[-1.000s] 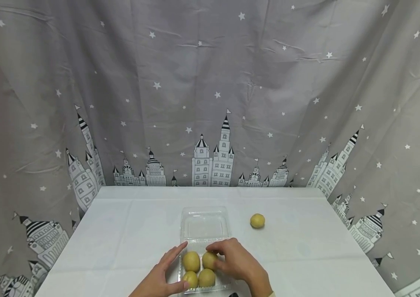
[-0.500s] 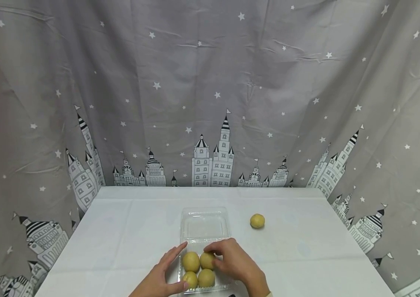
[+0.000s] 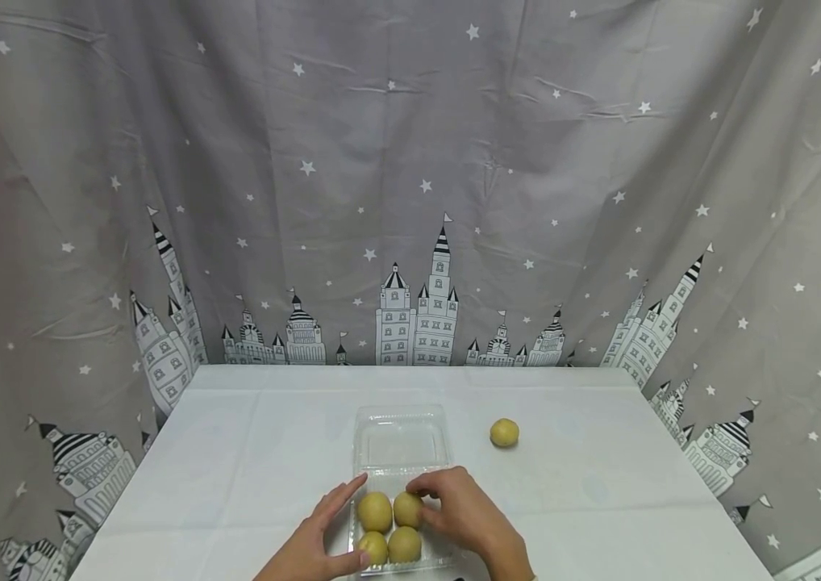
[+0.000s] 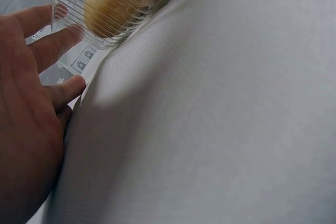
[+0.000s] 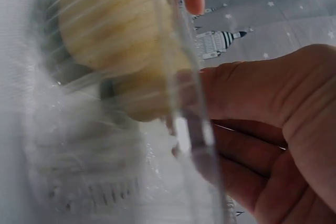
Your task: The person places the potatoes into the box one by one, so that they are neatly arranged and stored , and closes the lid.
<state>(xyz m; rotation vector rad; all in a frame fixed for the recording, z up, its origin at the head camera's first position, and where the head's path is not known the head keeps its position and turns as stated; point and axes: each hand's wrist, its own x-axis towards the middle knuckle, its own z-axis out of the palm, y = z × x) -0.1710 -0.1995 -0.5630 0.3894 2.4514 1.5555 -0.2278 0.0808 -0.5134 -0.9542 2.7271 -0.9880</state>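
A hinged clear plastic container (image 3: pixel 436 552) stands with its base at the front, holding several round yellow fruits bunched to its left. My right hand (image 3: pixel 470 516) reaches into the base and pinches the back-right yellow fruit (image 3: pixel 406 508) between thumb and fingers. Along the left side lies my left hand (image 3: pixel 312 542), its fingers extended beside the wall and its thumb over the front-left fruit (image 3: pixel 372 547). The left wrist view shows its fingertips right at the ribbed wall (image 4: pixel 94 30). Back-left fruit (image 3: pixel 374 511) and front-right fruit (image 3: pixel 405 545) sit between the hands.
The container's clear lid (image 3: pixel 401 442) lies folded back behind the base. One loose yellow fruit (image 3: pixel 504 432) rests on the white table (image 3: pixel 599 484), behind and right of my right hand. A grey curtain (image 3: pixel 410 161) printed with stars and castles hangs behind the table.
My right hand shifts slightly left with the back-right fruit, then slightly right again. My left hand stays in place, as does the loose fruit.
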